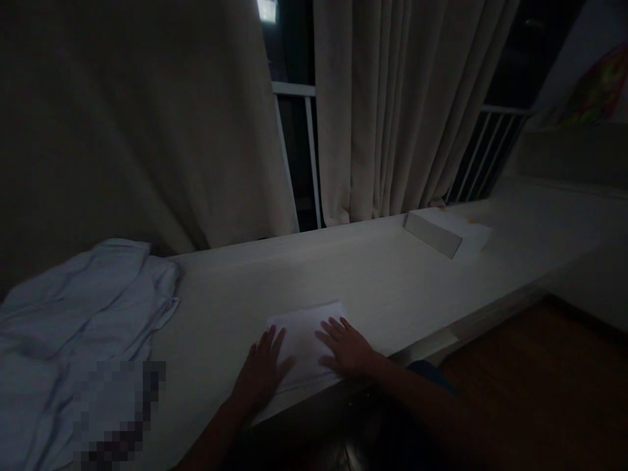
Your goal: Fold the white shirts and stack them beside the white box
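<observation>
A white folded cloth (305,340) lies flat on the pale ledge (220,294), close to its front edge. My left hand (262,366) rests at the cloth's left side, fingers spread and pointing away from me. On the right side of the cloth, my right hand (347,347) lies with its fingers apart, pressed down on the fabric. Neither hand grips anything. A crumpled pile of white fabric (93,294) sits at the far left of the ledge.
A white box (436,232) stands on the ledge at the right, near the curtains (383,111). Behind the curtain gap is a white railing (294,89). Wooden floor (544,373) shows at the lower right. A blurred patch covers the lower left.
</observation>
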